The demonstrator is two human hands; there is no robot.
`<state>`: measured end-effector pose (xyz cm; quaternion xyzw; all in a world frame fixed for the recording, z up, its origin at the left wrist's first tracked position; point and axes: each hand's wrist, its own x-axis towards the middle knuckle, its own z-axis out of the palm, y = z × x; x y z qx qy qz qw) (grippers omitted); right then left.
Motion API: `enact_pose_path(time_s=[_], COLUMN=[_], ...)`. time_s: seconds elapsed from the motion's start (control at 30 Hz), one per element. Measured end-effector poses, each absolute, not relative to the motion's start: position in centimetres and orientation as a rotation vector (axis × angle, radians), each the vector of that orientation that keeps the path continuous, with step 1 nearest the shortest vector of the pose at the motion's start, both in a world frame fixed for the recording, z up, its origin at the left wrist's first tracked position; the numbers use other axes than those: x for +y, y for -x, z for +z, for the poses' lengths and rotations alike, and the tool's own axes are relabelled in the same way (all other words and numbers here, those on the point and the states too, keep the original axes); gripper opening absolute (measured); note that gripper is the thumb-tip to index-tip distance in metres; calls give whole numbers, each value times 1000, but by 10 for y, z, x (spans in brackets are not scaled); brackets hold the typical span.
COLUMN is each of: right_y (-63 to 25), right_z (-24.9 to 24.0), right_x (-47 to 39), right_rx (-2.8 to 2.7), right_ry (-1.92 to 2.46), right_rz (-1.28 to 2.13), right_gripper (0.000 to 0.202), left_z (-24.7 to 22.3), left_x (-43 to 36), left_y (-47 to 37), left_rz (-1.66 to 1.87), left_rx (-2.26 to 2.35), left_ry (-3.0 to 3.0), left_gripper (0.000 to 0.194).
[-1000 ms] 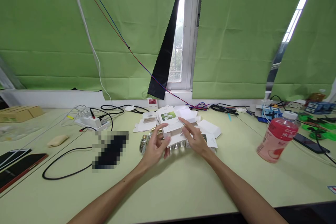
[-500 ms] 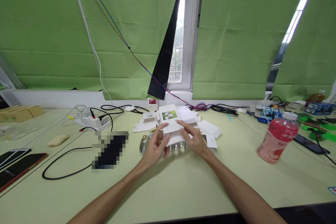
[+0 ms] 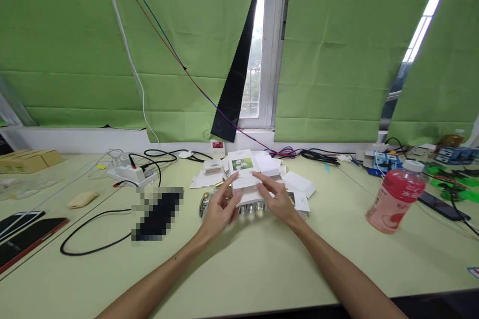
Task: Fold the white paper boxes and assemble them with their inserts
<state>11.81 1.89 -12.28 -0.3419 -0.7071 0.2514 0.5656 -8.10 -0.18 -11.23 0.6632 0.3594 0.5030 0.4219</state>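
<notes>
Between my hands is a small white cardboard box (image 3: 245, 183) with a picture of white flowers on its upper panel and an open end facing me. My left hand (image 3: 220, 208) grips its left side, the index finger lying along the top edge. On the right side, my right hand (image 3: 277, 200) holds it with thumb and index finger. Beneath and behind it lie other white boxes (image 3: 299, 183), some flattened. A row of shiny silvery pieces (image 3: 252, 208) shows under the box, and a rounded metallic item (image 3: 204, 203) sits left of my left hand.
A pink drink bottle (image 3: 396, 197) stands at the right, near a dark phone (image 3: 443, 205). At the left are a power strip (image 3: 132, 174) with cables, a pixelated dark object (image 3: 159, 214) and a beige case (image 3: 83, 200). Green curtains (image 3: 337, 50) hang behind the table.
The left fingers have shifted slightly on the box, the index finger now a little higher at its edge. The box and my right hand look nearly unmoved.
</notes>
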Motion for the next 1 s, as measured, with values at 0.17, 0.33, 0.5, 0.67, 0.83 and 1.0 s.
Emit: enact_pose_path(time_s=[0.17,0.33,0.5,0.67,0.83,1.0], right_y=[-118,-118,-118,-118,-118,-118], right_z=[-123,-124,-123,-121,-121,-121], right_x=[19,20,20,19,19,18], right_rx=[-1653,-1640,-1632,-1615,-1624,-1622], right_ry=[811,806,795,781,794,799], right_rz=[606,633,657,684,675,664], right_gripper=[45,44,45,44,43,42], left_z=[-111,-110,-114,-117,-117,-114], left_x=[-4,-5,-5,-4,-4,-6], left_y=[82,82,82,81,80,78], left_rz=[1269,1258,1252,1221,1230,1245], left_rx=[877,791,719,704,724,772], left_ry=[-1659,-1656,-1625,-1584,-1577,-1573], left_gripper=[71,73,80,86,86,87])
